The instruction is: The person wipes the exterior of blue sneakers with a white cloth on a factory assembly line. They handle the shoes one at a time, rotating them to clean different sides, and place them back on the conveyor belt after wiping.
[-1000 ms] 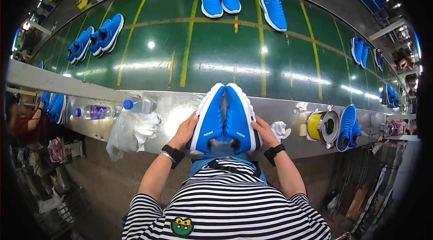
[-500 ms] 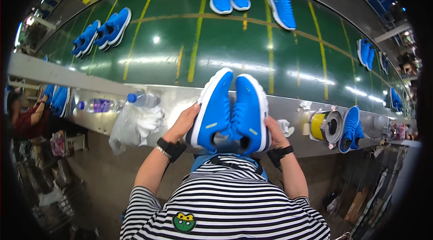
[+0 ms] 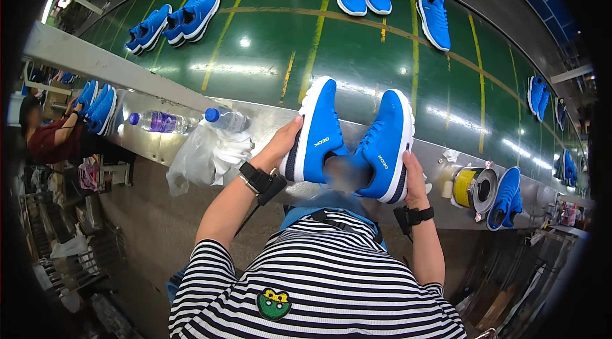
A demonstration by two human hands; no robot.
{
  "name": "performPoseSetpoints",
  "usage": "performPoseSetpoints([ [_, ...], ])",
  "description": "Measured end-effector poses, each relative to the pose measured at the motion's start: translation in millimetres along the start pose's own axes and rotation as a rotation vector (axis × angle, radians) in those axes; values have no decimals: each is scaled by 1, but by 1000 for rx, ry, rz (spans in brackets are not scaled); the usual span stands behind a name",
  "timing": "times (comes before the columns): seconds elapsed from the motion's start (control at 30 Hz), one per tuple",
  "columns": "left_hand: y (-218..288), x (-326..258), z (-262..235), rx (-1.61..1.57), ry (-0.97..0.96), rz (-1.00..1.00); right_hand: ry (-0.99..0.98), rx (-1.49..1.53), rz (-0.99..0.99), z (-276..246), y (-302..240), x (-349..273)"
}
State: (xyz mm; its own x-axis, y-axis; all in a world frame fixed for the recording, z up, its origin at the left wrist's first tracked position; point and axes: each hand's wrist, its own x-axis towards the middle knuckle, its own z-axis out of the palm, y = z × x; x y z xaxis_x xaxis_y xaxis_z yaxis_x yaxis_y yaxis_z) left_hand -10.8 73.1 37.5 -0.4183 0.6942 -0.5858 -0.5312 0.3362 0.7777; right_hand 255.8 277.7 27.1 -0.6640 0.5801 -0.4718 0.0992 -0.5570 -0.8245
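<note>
Now left hand (image 3: pixel 280 147) grip clamped on left blue shoe (image 3: pixel 317 132), right hand (image 3: pixel 413 179) on right blue shoe (image 3: pixel 386 147), forearms raised.

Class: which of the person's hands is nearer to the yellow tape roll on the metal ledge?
Right. The right hand, gripping one blue shoe, is just left of the tape roll; the left hand sits beyond both shoes.
</note>
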Motion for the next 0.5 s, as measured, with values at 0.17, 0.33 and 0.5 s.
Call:
performPoseSetpoints([
  [0.17,-2,3,-10,-132,62,-35,59,78,-13,19,2,1],
  [0.33,-8,18,-14,-292,126,-140,65,190,-56,36,-5,3],
  [0.5,-13,20,-15,-518,73,-78,58,449,41,58,-11,9],
])
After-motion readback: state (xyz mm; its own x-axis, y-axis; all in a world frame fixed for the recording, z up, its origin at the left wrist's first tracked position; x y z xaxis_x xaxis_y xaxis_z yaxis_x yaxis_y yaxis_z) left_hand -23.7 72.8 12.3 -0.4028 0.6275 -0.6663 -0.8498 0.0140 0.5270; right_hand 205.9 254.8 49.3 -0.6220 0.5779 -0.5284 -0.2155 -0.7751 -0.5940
